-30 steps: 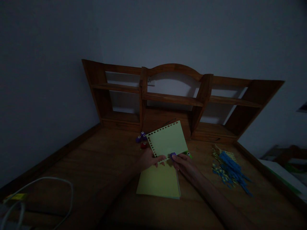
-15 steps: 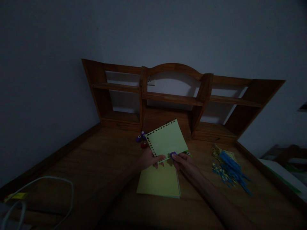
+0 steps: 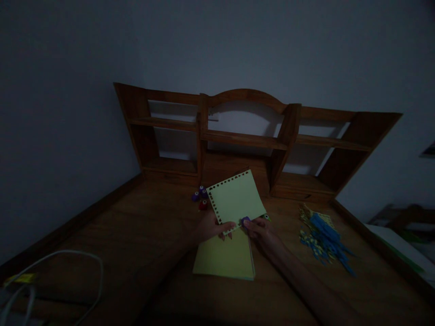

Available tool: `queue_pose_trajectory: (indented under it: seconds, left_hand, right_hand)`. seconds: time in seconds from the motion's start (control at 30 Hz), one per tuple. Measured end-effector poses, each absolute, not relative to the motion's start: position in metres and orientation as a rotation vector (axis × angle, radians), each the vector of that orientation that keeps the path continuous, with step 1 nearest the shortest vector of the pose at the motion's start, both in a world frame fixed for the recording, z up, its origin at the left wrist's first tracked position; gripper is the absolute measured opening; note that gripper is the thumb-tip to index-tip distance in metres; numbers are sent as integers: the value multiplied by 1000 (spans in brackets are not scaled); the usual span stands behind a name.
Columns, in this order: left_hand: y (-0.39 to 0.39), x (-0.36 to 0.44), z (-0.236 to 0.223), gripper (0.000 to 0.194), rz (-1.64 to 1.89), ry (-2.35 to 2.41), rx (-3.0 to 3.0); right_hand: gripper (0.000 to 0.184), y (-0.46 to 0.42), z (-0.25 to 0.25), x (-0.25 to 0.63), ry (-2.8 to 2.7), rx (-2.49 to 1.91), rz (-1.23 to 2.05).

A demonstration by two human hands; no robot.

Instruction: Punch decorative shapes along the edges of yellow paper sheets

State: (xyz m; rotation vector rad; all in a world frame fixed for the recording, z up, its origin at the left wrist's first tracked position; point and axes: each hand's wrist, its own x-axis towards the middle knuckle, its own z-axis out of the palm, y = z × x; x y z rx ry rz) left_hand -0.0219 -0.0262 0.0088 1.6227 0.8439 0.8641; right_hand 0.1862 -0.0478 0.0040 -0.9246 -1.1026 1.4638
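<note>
A pale yellow-green sheet of paper is held raised and tilted, with small shaped holes running along its top and left edges and part of the lower one. My left hand pinches its lower left part, thumb on top and fingers beneath. In my right hand is a small purple craft punch, gripped at the sheet's lower edge. Beneath both hands a stack of yellow-green paper lies on the desk.
Several purple punches and a red punch stand left of the sheet; a green punch is partly hidden at right. Blue and yellow paper strips lie to the right. Behind rises a wooden shelf. A white cable curves at left.
The purple punch and my right hand have shifted very slightly along the sheet's lower edge. My left hand keeps its hold, and the view has moved a little.
</note>
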Motion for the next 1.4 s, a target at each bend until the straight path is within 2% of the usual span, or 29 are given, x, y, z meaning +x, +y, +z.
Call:
queue_pose_trajectory:
  seconds: [0.33, 0.5, 0.9, 1.4]
  left_hand:
    - [-31, -23, 11, 40, 806, 780, 1615]
    - [-27, -24, 7, 39, 888, 849, 1618]
    - [-27, -24, 9, 38, 909, 882, 1625]
    - [-29, -23, 11, 38, 864, 876, 1650]
  right_hand:
    - [35, -59, 21, 180, -1259, -961, 1469]
    - [40, -58, 20, 179, -1338, -946, 1473]
    - [33, -53, 12, 180, -1435, -915, 1440]
    - [29, -52, 16, 179, -1277, -937, 1382]
